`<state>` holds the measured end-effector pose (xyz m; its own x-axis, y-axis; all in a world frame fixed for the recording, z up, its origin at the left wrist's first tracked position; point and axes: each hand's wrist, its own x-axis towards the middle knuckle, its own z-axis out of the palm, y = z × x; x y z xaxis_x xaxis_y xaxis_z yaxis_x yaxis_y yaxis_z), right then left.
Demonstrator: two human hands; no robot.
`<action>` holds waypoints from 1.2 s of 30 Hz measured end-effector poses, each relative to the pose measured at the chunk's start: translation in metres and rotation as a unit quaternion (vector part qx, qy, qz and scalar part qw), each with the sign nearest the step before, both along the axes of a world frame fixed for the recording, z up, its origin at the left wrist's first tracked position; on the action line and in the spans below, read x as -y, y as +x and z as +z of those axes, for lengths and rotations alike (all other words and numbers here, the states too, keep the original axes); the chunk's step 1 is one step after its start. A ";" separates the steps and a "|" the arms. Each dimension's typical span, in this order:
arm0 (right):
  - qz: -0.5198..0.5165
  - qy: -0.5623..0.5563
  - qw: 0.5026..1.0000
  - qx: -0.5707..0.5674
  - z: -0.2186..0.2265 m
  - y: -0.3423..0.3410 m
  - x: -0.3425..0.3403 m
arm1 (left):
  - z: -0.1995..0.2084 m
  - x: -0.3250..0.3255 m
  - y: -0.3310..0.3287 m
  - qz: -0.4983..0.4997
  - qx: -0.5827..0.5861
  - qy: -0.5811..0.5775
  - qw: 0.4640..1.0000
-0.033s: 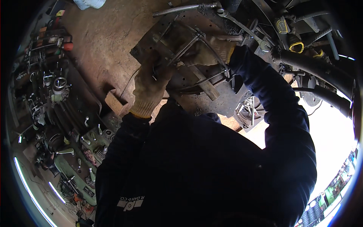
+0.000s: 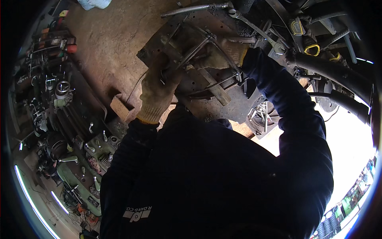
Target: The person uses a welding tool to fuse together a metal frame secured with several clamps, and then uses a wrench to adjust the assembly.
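Observation:
A welded frame of thin metal rods (image 2: 195, 51) stands on a dark steel plate (image 2: 234, 109) with drilled holes. My left hand (image 2: 159, 89), in a soiled knit glove, is at the frame's near left side. Its fingers curl inward beside a rod end; deep shadow hides what they grip. From the right, my right hand (image 2: 227, 55), gloved too, reaches in behind a slanting rod. Its fingers are bent together over a flat bar (image 2: 215, 87) lying across the plate, and their tips are partly covered by the rods.
An open-end wrench (image 2: 260, 32) and a tape measure (image 2: 296, 27) lie among metal pieces at the far right. A long round bar (image 2: 193, 9) rests along the plate's far edge. Green machinery with levers (image 2: 79, 179) fills the left. A brown box (image 2: 120, 108) sits on the floor.

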<state>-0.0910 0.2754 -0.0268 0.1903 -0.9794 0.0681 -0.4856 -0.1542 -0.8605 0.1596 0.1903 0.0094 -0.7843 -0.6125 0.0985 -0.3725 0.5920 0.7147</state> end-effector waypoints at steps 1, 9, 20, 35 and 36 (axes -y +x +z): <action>-0.001 -0.011 1.000 -0.005 -0.001 0.000 0.001 | 0.002 0.000 -0.002 0.000 -0.001 0.010 1.000; -0.002 0.133 0.991 -0.023 0.014 0.004 0.006 | 0.020 -0.008 -0.010 0.031 0.007 0.094 0.995; -0.009 0.080 0.996 -0.029 0.009 0.003 0.004 | 0.013 -0.006 -0.007 0.047 0.016 0.081 0.995; -0.021 -0.048 0.998 -0.045 -0.003 0.004 0.002 | 0.021 -0.011 -0.011 0.039 0.017 0.068 0.997; -0.042 -0.132 0.986 -0.089 -0.005 0.006 -0.001 | 0.021 -0.011 -0.011 0.038 0.018 0.058 0.997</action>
